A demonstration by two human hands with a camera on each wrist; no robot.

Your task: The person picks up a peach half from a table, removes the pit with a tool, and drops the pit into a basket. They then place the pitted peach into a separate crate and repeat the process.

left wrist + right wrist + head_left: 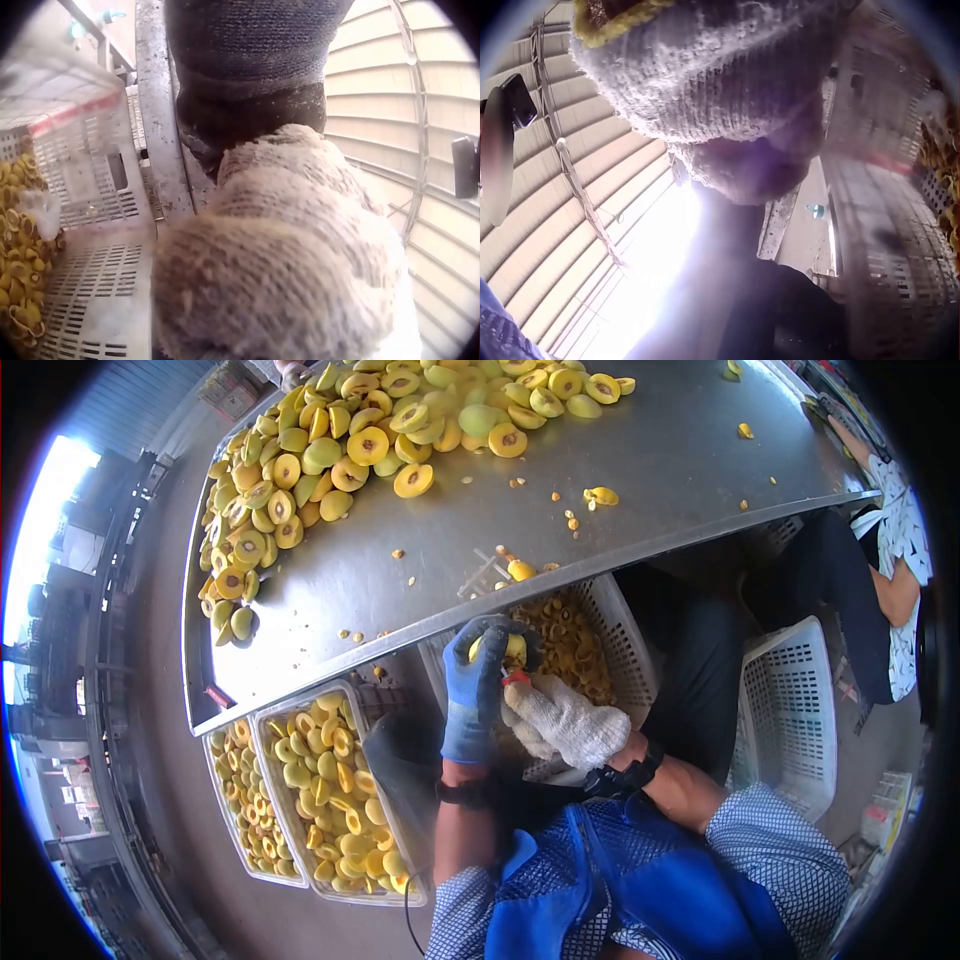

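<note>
My left hand (475,690), in a blue glove with a dark palm, grips a yellow-green piece of stone fruit (515,648) over a crate. Close below the fruit, my right hand (565,720), in a white knit glove, holds a small tool with a red handle (515,677). The tool's working end is hidden at the fruit. In the left wrist view the knit glove (277,270) overlaps the dark part of the blue glove (255,45). The right wrist view shows mostly the knit glove (705,90).
Halved fruit (370,445) is heaped on the metal table (450,520), with small scraps near its edge. Beneath my hands, a white crate (625,635) holds brownish-yellow scraps. Two crates of fruit halves (335,790) stand at left. Another person (895,600) sits at right beside a white crate (790,700).
</note>
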